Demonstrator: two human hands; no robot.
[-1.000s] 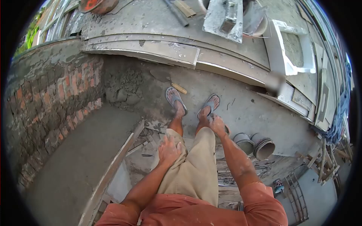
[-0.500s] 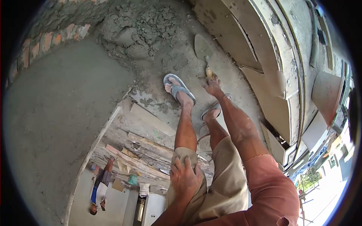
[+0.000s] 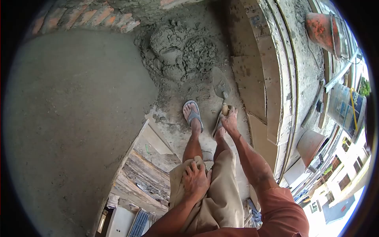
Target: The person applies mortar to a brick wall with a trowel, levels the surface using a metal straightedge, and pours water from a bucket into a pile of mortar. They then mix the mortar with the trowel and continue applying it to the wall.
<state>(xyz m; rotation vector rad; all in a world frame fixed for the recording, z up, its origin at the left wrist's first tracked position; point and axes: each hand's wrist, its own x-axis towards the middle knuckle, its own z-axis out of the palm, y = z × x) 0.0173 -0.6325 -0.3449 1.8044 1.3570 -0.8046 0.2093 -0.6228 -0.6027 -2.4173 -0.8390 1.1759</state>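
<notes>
A trowel [image 3: 220,85] with a wooden handle lies on the mortar-smeared floor, its blade toward a heap of wet mortar [image 3: 183,51]. My right hand [image 3: 229,118] reaches down and closes on the handle's end. My left hand [image 3: 196,179] rests flat on my left thigh, gripping the beige shorts. My feet in grey flip-flops [image 3: 193,114] stand just short of the trowel.
A smooth fresh cement slab [image 3: 75,118] fills the left, bordered by a brick wall [image 3: 90,15] at top. Stacked boards [image 3: 260,79] run along the right. An orange bucket [image 3: 321,29], a white pail [image 3: 345,108] and a wooden edge [image 3: 130,158] over a drop are nearby.
The view has swung as I bend lower. My right hand went from beside my leg down to the trowel handle and now holds it. My left hand stayed on my thigh.
</notes>
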